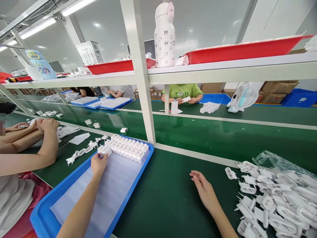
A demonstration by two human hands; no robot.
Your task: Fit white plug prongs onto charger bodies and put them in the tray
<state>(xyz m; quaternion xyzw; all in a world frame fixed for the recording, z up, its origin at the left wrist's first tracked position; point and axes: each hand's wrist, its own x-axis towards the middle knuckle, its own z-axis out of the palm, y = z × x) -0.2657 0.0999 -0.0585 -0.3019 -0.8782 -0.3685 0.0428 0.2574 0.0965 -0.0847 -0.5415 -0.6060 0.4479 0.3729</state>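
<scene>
My left hand (98, 164) reaches into the blue tray (138, 173) and its fingers close on a white plug part (105, 151) at the near end of the rows of white plug parts (128, 147). The tray is lined with a white sheet. My right hand (203, 189) lies on the green belt (170, 198), fingers together and stretched toward the left, holding nothing. To its right is a heap of white plastic plug pieces (274, 201).
A co-worker's hands (46, 125) work at the left, with loose white parts (81, 151) beside the tray. A white frame post (142, 82) rises behind the tray. The shelf carries red trays (242, 49) and a white bottle (164, 36). People sit across the belt; a small fan (244, 96) stands there.
</scene>
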